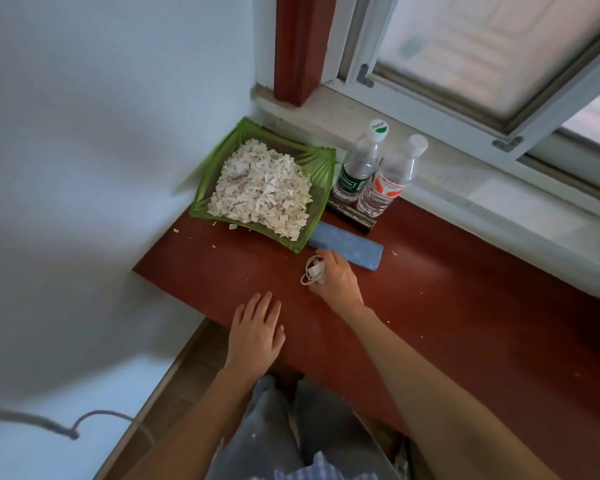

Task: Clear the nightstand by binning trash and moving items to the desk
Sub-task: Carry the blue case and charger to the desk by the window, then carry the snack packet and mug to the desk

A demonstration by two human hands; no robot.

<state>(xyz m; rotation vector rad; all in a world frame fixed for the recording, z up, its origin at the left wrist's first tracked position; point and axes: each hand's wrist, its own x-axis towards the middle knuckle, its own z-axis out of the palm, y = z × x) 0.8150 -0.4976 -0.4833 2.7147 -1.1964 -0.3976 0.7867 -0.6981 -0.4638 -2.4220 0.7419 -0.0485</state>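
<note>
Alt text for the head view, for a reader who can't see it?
The right hand grips a coiled white cable on a red-brown surface; the left hand rests flat. Behind sit a green tray of paper scraps and two bottles.

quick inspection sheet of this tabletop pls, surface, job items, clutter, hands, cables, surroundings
surface: red-brown tabletop, scattered with small white scraps.
job's things: green tray heaped with shredded paper, in the corner; blue case lying flat beside it; two capped water bottles upright on a dark flat object.
clutter: loose paper bits around the tray.
hands: left hand flat on the front edge, empty; right hand on a coiled white cable.
cables: that white cable; a grey cord low left, off the top.
surroundings: pale wall, window and sill behind.
</note>
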